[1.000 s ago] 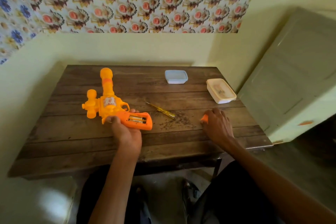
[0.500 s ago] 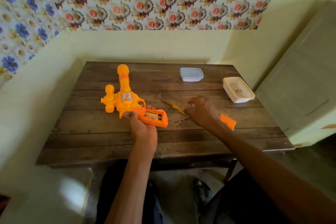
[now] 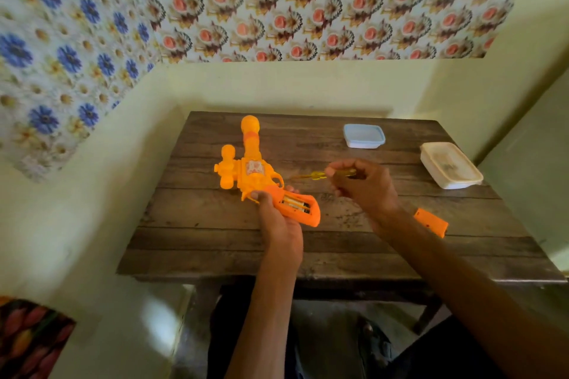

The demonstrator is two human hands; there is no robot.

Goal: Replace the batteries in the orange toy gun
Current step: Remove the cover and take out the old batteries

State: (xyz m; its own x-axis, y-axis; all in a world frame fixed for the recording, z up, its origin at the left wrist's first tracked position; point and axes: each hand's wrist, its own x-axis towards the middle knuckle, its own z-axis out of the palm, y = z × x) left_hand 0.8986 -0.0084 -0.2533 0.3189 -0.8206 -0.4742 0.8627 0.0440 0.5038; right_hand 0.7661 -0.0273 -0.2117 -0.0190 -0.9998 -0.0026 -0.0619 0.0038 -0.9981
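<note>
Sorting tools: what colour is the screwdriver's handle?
Yellow; the screwdriver shows best in the head view.

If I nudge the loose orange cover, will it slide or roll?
The orange cover looks like thin, light plastic, so it probably slides easily. Lying flat, it seems unlikely to roll. It sits front-right on the table; a hard push might drop it.

On the table (image 3: 215, 243), the toy gun (image 3: 252, 169) lies left, its cover (image 3: 430, 222) right, a box (image 3: 364, 135) and a tub (image 3: 451, 164) behind.

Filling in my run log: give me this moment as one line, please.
left hand: grips gun handle | right hand: holds screwdriver | bay: open, batteries inside | cover: off, on table
</note>
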